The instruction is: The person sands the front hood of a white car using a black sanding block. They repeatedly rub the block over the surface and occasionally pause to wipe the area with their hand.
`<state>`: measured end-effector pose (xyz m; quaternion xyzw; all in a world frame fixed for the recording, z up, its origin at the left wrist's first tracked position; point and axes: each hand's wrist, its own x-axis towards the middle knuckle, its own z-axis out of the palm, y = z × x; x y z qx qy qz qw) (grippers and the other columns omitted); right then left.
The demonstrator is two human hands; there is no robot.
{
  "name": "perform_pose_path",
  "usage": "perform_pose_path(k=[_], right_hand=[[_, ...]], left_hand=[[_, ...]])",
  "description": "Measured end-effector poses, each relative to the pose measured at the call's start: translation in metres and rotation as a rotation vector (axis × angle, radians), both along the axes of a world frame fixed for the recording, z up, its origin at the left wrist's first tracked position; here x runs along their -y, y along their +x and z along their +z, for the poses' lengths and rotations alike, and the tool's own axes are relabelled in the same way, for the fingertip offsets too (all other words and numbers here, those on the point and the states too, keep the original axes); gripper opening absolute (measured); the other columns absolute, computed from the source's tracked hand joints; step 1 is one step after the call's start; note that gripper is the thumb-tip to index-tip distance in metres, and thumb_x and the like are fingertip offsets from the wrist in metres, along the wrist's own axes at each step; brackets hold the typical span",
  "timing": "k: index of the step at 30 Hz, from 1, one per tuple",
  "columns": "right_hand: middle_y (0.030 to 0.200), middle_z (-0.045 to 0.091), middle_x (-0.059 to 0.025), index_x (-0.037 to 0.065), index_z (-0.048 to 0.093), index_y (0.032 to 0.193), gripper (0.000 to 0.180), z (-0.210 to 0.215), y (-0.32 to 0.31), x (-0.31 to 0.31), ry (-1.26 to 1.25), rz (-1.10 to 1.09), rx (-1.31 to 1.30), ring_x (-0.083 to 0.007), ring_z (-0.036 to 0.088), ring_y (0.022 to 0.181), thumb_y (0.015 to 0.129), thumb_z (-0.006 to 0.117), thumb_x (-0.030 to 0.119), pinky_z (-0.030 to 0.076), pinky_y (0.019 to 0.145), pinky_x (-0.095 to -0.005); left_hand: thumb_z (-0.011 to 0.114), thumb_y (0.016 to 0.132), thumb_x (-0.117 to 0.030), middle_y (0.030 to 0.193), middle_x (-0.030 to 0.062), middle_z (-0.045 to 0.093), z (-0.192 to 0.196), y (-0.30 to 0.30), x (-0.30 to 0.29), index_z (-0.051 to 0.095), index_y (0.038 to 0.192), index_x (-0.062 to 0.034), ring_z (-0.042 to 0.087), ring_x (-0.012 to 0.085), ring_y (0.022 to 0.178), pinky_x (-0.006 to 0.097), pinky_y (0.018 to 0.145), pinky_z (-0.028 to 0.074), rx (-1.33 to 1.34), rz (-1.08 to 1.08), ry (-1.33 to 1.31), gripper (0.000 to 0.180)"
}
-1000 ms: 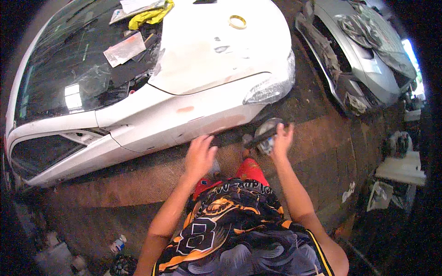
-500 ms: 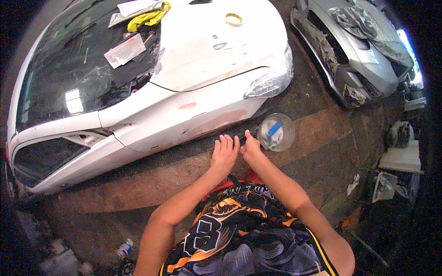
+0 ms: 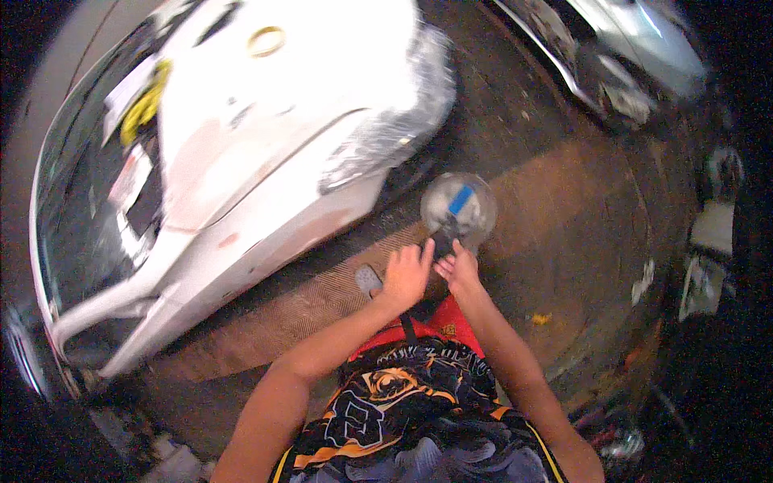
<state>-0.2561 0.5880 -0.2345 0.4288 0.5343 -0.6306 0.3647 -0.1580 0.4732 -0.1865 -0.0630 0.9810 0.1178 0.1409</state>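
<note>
Both of my hands meet low in front of me, at the near edge of a round clear tub [image 3: 488, 211]. My left hand [image 3: 407, 275] and my right hand [image 3: 459, 269] pinch a small dark flat piece [image 3: 444, 239] between thumbs and fingers. Motion blur keeps me from telling what it is made of. Inside the tub a blue block [image 3: 460, 200] rests on something whitish. To the left stands a white car [image 3: 282, 169] with sanded, pinkish patches and plastic film [image 3: 386, 137] over its headlight.
A roll of yellow tape [image 3: 266, 41] lies on the white hood, and a yellow cloth [image 3: 146, 109] near the windshield. A silver car [image 3: 644, 48] stands at the far right. One sandal [image 3: 368, 279] shows beside my left hand. Pale sheets [image 3: 702, 278] lie at the right edge.
My view has turned right, so the white car appears shifted left. Both hands have come to the tub's near edge, with the dark piece between them.
</note>
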Motion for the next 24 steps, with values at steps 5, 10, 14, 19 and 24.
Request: perform_pose_path(k=[5, 10, 14, 19, 24], right_hand=[[0.123, 0.065, -0.0078, 0.007, 0.059, 0.138, 0.045, -0.16, -0.055, -0.08, 0.172, 0.218, -0.113, -0.0225, 0.063, 0.104, 0.103, 0.065, 0.035, 0.054, 0.085, -0.039], [0.133, 0.067, -0.0242, 0.001, 0.067, 0.127, 0.036, -0.348, -0.1, -0.084, 0.723, 0.827, -0.562, -0.0439, 0.065, 0.118, 0.101, 0.06, 0.025, 0.05, 0.103, -0.0524], [0.148, 0.057, -0.0232, -0.001, 0.055, 0.143, 0.046, -0.49, -0.145, -0.068, 0.872, 0.954, -0.711, -0.0453, 0.055, 0.134, 0.105, 0.053, 0.025, 0.043, 0.114, -0.0554], [0.158, 0.047, -0.0195, 0.003, 0.05, 0.151, 0.053, -0.609, -0.125, -0.057, 1.007, 1.025, -0.85, -0.041, 0.053, 0.137, 0.104, 0.056, 0.028, 0.036, 0.12, -0.0524], [0.157, 0.049, -0.0214, 0.005, 0.051, 0.151, 0.055, -0.663, -0.143, -0.118, 1.109, 1.4, -0.36, -0.0401, 0.051, 0.141, 0.102, 0.059, 0.03, 0.036, 0.121, -0.0496]], left_hand=[[0.061, 0.099, -0.037, 0.12, 0.0374, 0.061, -0.15, -0.069, -0.018, 0.038, 0.16, -0.0092, 0.067, 0.0527, 0.104, 0.061, 0.092, 0.054, 0.386, 0.39, 0.436, 0.071], [0.056, 0.103, -0.036, 0.128, 0.0384, 0.058, -0.327, -0.134, -0.034, 0.034, 0.162, -0.0099, 0.065, 0.055, 0.111, 0.06, 0.094, 0.055, 0.367, 0.355, 0.431, 0.069], [0.053, 0.106, -0.032, 0.127, 0.0347, 0.055, -0.467, -0.205, -0.053, 0.028, 0.164, -0.0077, 0.064, 0.0498, 0.11, 0.057, 0.095, 0.055, 0.464, 0.291, 0.363, 0.068], [0.055, 0.106, -0.033, 0.126, 0.029, 0.055, -0.608, -0.181, -0.084, 0.029, 0.162, -0.0056, 0.061, 0.0436, 0.113, 0.053, 0.093, 0.055, 0.19, 0.251, -0.059, 0.068], [0.051, 0.106, -0.034, 0.116, 0.0357, 0.065, -0.604, -0.233, -0.14, 0.05, 0.141, 0.0053, 0.064, 0.0492, 0.108, 0.058, 0.096, 0.05, 0.181, 0.663, 0.41, 0.053]])
